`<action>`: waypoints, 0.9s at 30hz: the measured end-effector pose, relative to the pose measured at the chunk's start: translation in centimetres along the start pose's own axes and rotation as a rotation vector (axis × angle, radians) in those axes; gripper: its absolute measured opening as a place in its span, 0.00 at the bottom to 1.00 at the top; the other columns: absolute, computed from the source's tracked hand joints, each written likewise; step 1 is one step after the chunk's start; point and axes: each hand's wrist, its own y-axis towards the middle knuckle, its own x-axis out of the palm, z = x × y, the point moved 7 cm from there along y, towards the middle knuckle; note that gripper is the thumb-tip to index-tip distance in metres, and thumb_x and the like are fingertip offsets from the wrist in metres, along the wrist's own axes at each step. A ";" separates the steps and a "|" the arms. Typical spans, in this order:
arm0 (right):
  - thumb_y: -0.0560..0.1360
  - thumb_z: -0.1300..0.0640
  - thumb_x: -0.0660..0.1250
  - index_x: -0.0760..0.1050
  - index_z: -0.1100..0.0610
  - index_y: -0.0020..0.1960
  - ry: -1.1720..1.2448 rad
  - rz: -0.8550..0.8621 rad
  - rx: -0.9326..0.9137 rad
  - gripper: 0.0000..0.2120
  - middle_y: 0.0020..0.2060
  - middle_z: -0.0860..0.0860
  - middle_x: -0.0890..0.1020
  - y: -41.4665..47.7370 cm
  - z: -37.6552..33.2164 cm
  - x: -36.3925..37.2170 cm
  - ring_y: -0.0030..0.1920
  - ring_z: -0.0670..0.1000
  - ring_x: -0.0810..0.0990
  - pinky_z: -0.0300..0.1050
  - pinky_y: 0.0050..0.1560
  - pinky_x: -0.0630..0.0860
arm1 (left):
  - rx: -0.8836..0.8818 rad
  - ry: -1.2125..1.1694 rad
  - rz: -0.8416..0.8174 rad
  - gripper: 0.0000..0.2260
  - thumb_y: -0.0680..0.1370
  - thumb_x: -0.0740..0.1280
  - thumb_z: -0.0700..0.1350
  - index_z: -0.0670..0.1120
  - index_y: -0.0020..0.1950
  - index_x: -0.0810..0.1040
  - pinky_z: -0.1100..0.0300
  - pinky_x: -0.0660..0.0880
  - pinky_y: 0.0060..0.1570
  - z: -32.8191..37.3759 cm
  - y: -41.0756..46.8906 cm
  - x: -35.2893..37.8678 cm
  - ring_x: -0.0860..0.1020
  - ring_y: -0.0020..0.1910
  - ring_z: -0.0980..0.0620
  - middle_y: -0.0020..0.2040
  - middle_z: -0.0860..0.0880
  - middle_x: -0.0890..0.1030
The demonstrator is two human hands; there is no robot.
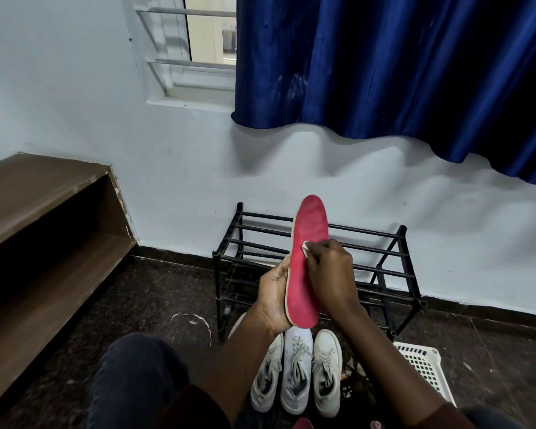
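A blue curtain (399, 66) hangs above; a wooden shelf (44, 193) stands left. The black shoe rack (402, 232) sits behind the red insole (307, 261), with three white sneakers (294, 373) below it. What the white basket (421, 363) holds is hidden. The left hand (273, 298) grips the insole's heel end upright, and the right hand (328, 274) pinches a small white piece (304, 246), perhaps cloth, against it.

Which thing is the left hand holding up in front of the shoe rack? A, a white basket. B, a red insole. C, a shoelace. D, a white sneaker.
B: the left hand grips the red insole near its heel end, while the right hand pinches a small white pad against its face.
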 end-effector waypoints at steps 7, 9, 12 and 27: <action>0.64 0.66 0.65 0.84 0.59 0.41 0.164 -0.179 -0.220 0.10 0.38 0.54 0.81 -4.8 -3.4 1.7 0.37 0.53 0.81 0.35 0.44 0.69 | -0.056 -0.045 0.126 0.37 0.75 0.53 0.67 0.35 0.61 0.77 0.55 0.76 0.57 0.4 0.8 -2.8 0.78 0.57 0.45 0.56 0.40 0.79; 0.63 0.66 0.67 0.83 0.58 0.40 0.149 -0.153 -0.214 0.09 0.37 0.54 0.81 -4.4 -2.8 1.7 0.36 0.53 0.81 0.35 0.43 0.69 | -0.081 -0.064 0.088 0.33 0.77 0.55 0.64 0.37 0.64 0.74 0.54 0.78 0.54 -0.1 0.7 -2.5 0.78 0.56 0.45 0.56 0.40 0.79; 0.65 0.66 0.70 0.83 0.59 0.42 0.037 -0.084 -0.180 0.08 0.38 0.56 0.81 -2.2 -1.3 1.5 0.36 0.56 0.80 0.38 0.41 0.68 | -0.071 -0.033 0.045 0.24 0.70 0.74 0.51 0.38 0.59 0.77 0.49 0.78 0.51 -0.5 0.4 -1.8 0.81 0.51 0.41 0.51 0.38 0.80; 0.63 0.67 0.64 0.84 0.57 0.40 0.146 -0.212 -0.318 0.12 0.38 0.52 0.82 -4.7 -2.5 1.6 0.37 0.50 0.80 0.32 0.43 0.70 | -0.095 -0.027 0.022 0.37 0.76 0.57 0.65 0.35 0.69 0.67 0.51 0.76 0.57 -0.4 0.9 -2.5 0.76 0.58 0.42 0.61 0.37 0.74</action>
